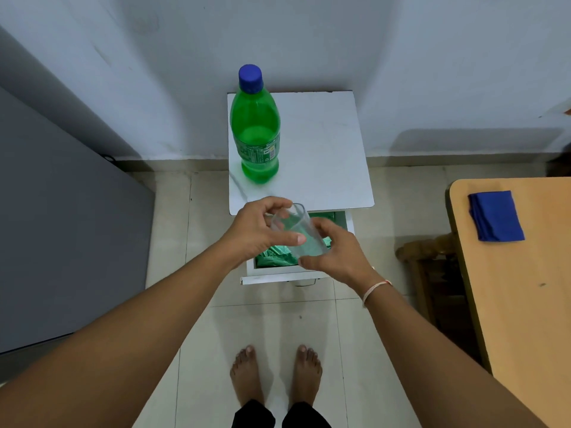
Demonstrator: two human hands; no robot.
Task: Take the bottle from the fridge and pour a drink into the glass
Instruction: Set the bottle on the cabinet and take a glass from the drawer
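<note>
A green plastic bottle (255,131) with a blue cap stands upright on the left part of a small white side table (327,156), about half full. In front of the table, above its open drawer (278,274), both hands hold a clear empty glass (296,233), tilted with its mouth toward the table. My left hand (262,230) grips the glass from the left near the rim. My right hand (333,251) holds it from the right, near the base.
The drawer holds green shiny wrapping. A grey fridge (61,227) stands shut on the left. A wooden table (519,288) with a folded blue cloth (496,216) is on the right, with a wooden chair (426,261) beside it. My bare feet stand on the tiled floor.
</note>
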